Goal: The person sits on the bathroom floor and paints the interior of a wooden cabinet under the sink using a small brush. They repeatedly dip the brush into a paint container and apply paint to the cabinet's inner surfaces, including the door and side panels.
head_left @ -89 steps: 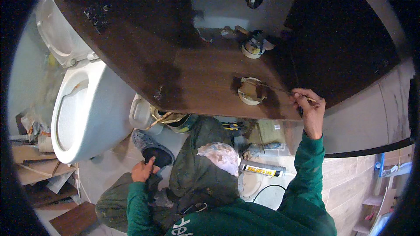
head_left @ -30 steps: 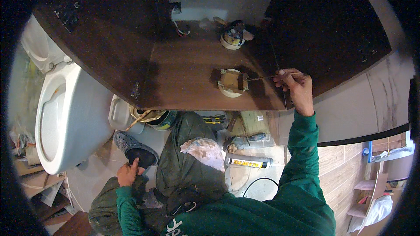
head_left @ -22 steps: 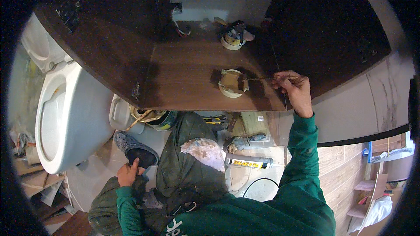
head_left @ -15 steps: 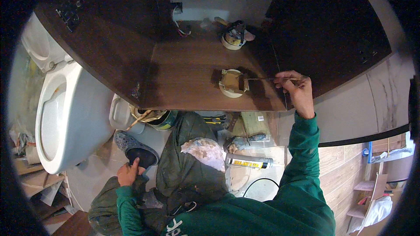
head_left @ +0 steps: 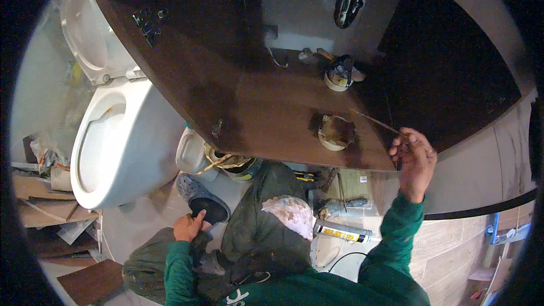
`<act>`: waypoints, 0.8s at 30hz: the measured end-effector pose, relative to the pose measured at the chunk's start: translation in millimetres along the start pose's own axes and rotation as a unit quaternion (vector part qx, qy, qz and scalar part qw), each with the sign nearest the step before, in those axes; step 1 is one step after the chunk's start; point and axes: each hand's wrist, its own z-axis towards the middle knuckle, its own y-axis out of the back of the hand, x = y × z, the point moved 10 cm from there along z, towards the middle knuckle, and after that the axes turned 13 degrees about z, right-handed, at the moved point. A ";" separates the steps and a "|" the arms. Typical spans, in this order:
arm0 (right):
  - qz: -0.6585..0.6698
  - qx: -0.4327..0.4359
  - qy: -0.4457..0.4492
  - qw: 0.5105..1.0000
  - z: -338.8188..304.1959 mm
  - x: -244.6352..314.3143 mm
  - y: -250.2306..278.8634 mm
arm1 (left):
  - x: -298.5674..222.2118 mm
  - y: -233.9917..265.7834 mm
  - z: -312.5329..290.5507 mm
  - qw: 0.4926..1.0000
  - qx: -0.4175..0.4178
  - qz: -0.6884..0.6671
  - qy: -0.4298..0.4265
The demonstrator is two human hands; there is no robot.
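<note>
Our right hand pinches a thin stick near the round container on the brown cabinet base; our left hand, half curled, meets a grey clog, grip unclear. Leftward stands a white toilet.

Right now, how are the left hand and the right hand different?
The right hand holds a thin stick; no tool shows in the left hand.
The right hand is reached out at the open cabinet, while the left hand is down by the gray clog.
Both hands are bare and come out of green sleeves.
</note>
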 end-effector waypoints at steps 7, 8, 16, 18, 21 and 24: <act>0.280 0.023 -0.057 0.958 4.2 -114.7 -138.2 | 7.7 -16.9 8.2 0.997 -0.048 0.017 -0.058; 0.280 -0.004 -0.069 0.958 15.5 -137.8 -153.5 | 5.0 -13.9 6.2 0.997 -0.048 0.022 -0.057; 0.264 -0.045 -0.078 0.960 107.0 -263.0 -249.5 | -2.5 -3.9 -0.6 0.997 -0.040 0.041 -0.044; 0.294 -0.049 -0.086 0.951 126.6 -295.3 -260.4 | -0.4 -1.5 -2.2 0.998 -0.048 0.030 -0.035; 0.218 -0.036 -0.085 0.971 158.1 -339.3 -265.3 | -6.0 3.1 -5.2 0.998 -0.029 0.017 -0.048; 0.266 -0.021 -0.056 0.962 185.0 -373.5 -265.4 | -18.1 19.4 -16.1 0.996 -0.044 0.000 -0.081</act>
